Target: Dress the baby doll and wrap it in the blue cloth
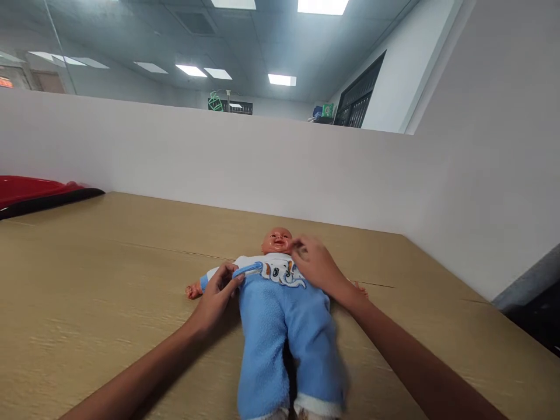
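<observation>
A baby doll (278, 240) lies on its back on the wooden table, head toward the wall. It wears a white top with a cartoon animal face (282, 272) on the chest and blue fleece trousers (266, 315) with white cuffs. My left hand (219, 287) is closed at the doll's side, thumb and fingers pinching the end of a blue strip of the clothing (249, 269). Over the doll's shoulder, beside its chin, is my right hand (315, 263), fingers bent and blurred by motion. Whether it grips anything cannot be made out. It covers part of the top and one doll arm.
The wooden tabletop (109, 280) meets a low white wall (245, 157) with a glass pane above it. A red object with a black edge (39, 192) sits at the far left. Something dark (536, 309) stands past the table's right edge.
</observation>
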`<state>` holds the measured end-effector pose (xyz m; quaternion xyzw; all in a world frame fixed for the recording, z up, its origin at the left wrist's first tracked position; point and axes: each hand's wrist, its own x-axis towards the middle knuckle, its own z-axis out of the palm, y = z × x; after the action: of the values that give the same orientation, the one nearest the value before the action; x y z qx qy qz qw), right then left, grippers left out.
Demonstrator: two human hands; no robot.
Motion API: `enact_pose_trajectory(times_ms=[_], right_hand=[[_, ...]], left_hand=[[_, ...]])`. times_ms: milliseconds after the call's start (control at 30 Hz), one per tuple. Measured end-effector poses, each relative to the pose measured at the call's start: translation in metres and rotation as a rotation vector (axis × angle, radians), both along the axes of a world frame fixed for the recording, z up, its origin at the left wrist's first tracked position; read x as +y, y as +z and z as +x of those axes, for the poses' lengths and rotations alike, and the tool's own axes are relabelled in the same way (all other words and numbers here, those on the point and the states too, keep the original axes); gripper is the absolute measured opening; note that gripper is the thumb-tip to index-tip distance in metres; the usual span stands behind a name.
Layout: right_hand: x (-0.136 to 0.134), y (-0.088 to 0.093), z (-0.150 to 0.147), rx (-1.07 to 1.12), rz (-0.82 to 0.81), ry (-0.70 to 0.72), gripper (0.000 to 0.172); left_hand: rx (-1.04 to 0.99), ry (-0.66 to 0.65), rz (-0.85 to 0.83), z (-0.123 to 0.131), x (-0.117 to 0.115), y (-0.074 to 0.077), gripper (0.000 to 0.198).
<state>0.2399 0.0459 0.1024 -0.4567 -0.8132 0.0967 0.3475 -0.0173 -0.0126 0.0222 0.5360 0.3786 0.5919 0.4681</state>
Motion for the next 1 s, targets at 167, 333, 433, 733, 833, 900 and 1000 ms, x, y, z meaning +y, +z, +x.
enact_pose_trajectory(times_ms=[167, 333, 433, 733, 833, 900, 1000], right_hand=[[0.063, 0.023, -0.103, -0.346, -0.218, 0.457, 0.035], [0.094, -0.003, -0.164, -0.533, -0.406, 0.742, 0.043], [0.095, -0.005, -0.164, -0.485, -0.402, 0.769, 0.038], [0.096, -0.006, -0.094, -0.084, -0.368, 0.712, 0.050], [0.090, -0.013, -0.087, -0.086, -0.405, 0.725, 0.047], [0.081, -0.013, -0.089, -0.107, -0.412, 0.760, 0.036], [0.066, -0.007, -0.099, -0.109, -0.417, 0.799, 0.022]], left_hand=[[-0.022, 0.036, 0.061, 0.003, -0.006, -0.002, 0.033], [0.014, 0.052, 0.019, 0.001, -0.010, 0.001, 0.033], [0.029, 0.072, 0.045, -0.002, -0.009, 0.001, 0.028], [0.055, 0.103, 0.144, -0.005, -0.020, 0.005, 0.032], [-0.017, 0.182, 0.156, -0.007, -0.018, 0.005, 0.032], [-0.062, 0.194, 0.137, -0.010, -0.011, 0.006, 0.032], [-0.090, 0.167, 0.026, -0.019, 0.006, 0.009, 0.041]])
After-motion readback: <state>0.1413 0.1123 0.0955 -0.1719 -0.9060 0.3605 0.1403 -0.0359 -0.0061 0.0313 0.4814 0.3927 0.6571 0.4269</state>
